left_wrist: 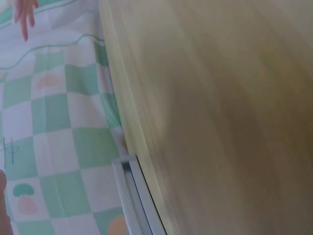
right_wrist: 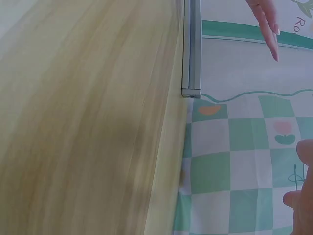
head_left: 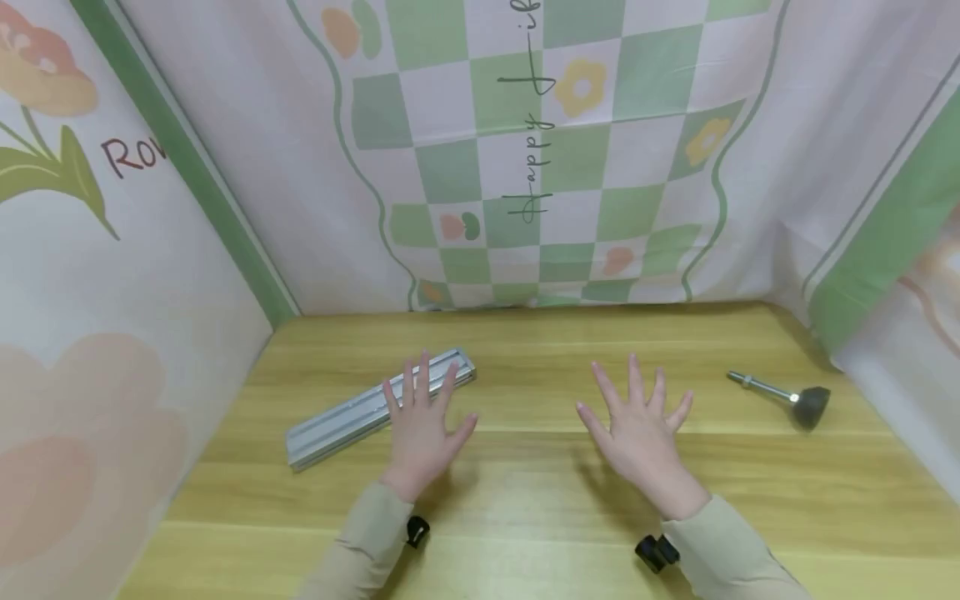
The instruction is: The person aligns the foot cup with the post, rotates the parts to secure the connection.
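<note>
My left hand (head_left: 420, 437) is held over the table with straight, spread fingers, and it holds nothing. Its fingers overlap a silver slotted aluminium profile (head_left: 337, 427) that lies slantwise on the left side of the table. To the right, my right hand (head_left: 643, 442) also has its fingers spread, with nothing in it. Further right lies a levelling foot (head_left: 810, 408), a threaded metal rod with nuts and a black base. In the right wrist view, one end of the profile (right_wrist: 192, 58) shows beside the left hand (right_wrist: 266, 22).
The wood-grain table (head_left: 525, 500) ends at a hanging cloth (head_left: 502, 158) with green and white checks. More printed cloth (head_left: 97, 292) borders the left side, and a green-striped cloth (head_left: 885, 258) the right. Black wrist mounts (head_left: 656, 552) sit below the sleeves.
</note>
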{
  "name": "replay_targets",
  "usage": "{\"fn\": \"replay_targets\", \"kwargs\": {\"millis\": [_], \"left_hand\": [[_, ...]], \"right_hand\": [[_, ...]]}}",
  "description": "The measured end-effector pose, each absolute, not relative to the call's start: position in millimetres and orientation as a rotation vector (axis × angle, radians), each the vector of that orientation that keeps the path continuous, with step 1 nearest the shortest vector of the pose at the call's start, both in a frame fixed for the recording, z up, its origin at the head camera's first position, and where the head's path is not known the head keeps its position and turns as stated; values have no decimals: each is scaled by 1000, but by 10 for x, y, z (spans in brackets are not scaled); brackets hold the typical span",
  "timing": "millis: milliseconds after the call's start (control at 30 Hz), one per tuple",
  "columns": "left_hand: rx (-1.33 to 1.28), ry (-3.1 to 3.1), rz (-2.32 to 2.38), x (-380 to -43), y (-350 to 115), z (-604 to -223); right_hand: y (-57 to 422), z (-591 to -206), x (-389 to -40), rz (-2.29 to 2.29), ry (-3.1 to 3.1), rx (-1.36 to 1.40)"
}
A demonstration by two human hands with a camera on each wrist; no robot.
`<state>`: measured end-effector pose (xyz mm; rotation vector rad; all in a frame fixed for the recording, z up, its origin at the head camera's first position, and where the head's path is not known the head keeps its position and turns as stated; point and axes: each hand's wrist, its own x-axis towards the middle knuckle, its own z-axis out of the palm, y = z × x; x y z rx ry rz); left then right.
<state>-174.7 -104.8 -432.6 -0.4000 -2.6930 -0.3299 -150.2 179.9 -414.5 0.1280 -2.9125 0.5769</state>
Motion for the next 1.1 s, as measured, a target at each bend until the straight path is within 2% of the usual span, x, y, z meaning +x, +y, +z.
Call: {"fn": "replay_targets", "kwargs": {"millis": [533, 1100], "left_hand": [[-272, -2864, -450, -1947, -1674, -4268], [-208, -3036, -525, -2177, -2041, -4531]], "right_hand": [[1935, -4135, -1463, 580, -2907, 106], [2241, -4178, -1483, 603, -2835, 51]]}}
